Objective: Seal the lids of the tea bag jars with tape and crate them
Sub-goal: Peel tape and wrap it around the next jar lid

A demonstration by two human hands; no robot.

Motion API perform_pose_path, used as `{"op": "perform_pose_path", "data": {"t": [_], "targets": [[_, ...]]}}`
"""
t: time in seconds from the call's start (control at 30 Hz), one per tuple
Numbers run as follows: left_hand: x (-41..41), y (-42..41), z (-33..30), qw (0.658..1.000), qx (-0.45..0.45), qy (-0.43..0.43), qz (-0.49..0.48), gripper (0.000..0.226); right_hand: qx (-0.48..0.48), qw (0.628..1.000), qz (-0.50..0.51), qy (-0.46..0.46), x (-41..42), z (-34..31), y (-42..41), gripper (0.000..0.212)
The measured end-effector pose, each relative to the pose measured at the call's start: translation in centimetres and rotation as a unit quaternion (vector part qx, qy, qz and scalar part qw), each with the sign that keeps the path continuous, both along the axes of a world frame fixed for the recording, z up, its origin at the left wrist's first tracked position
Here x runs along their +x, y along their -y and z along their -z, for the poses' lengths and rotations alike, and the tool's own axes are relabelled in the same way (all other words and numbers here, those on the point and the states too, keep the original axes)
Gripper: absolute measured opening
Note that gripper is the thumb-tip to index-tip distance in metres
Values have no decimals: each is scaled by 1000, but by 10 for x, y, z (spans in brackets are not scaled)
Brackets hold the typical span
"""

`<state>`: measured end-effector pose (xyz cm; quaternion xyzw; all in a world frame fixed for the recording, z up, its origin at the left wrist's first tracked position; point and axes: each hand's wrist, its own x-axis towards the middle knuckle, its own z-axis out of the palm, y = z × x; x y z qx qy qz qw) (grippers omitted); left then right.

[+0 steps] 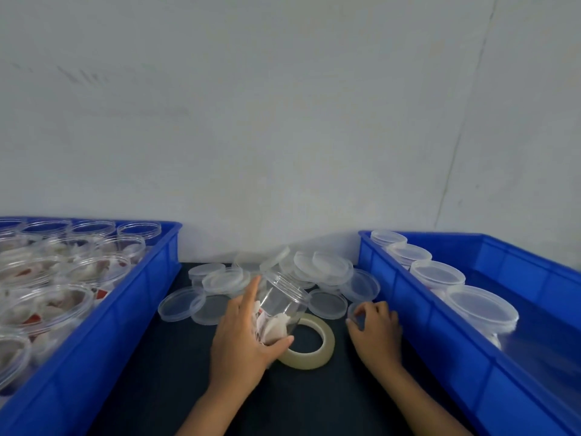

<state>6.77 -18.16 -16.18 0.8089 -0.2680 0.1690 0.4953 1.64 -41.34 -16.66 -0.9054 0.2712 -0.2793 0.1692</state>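
My left hand point(242, 335) grips a clear lidless jar point(281, 302) with tea bags inside, tilted with its mouth up and to the right. A roll of clear tape point(311, 341) lies flat on the dark table just behind and right of that jar. My right hand point(375, 332) has its fingers curled round the edge of a clear lid point(356, 311) on the table, close to the right crate's wall. A pile of loose clear lids point(323, 269) lies behind the jar.
A blue crate point(151, 278) on the left holds several open jars of tea bags. A blue crate point(418, 309) on the right holds several lidded jars along its near wall. A white wall stands just behind the dark table point(157, 372).
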Motion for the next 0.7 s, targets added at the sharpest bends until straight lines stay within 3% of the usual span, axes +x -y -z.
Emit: {"op": "perform_pose_path", "data": {"t": [0.07, 0.23, 0.37, 0.53, 0.7], "targets": [[0, 0, 1, 1000, -4, -1, 0, 110, -30, 998, 21, -52, 1, 2, 0, 19], [-1, -5, 2, 1000, -12, -14, -1, 111, -54, 995, 53, -67, 2, 3, 0, 27], [-4, -7, -1, 1000, -7, -23, 4, 112, -71, 995, 28, -70, -1, 5, 3, 16], [-8, -16, -6, 999, 20, -23, 10, 110, -13, 999, 26, -36, 4, 4, 14, 51], [-4, -26, 2, 999, 0, -37, -30, 87, -34, 992, 54, -112, 15, 0, 19, 71]]}}
